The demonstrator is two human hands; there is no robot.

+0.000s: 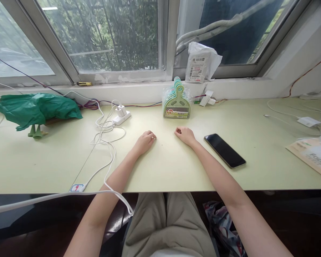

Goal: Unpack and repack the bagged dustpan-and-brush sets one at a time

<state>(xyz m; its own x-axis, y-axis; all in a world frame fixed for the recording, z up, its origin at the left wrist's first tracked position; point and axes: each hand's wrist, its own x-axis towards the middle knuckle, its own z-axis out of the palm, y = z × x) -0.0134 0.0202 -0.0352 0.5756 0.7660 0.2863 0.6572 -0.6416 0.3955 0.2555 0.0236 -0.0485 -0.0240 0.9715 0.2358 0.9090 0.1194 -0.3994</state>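
Note:
My left hand rests on the pale yellow-green desk, its fingers curled in with nothing visible in them. To its right lies my right hand, loosely fisted on its side and also without anything visible in it. The two hands are a short way apart. Just behind them, a plastic-wrapped stack of small green dustpan-and-brush sets stands upright against the sill, handles up. A black phone lies face up to the right of my right hand, not touching it.
White cables trail from a power strip at left, one crossing my left forearm. A green plastic bag lies farther left. A tissue pack and a white charger are at right. A wrapped box and a utility knife sit on the sill.

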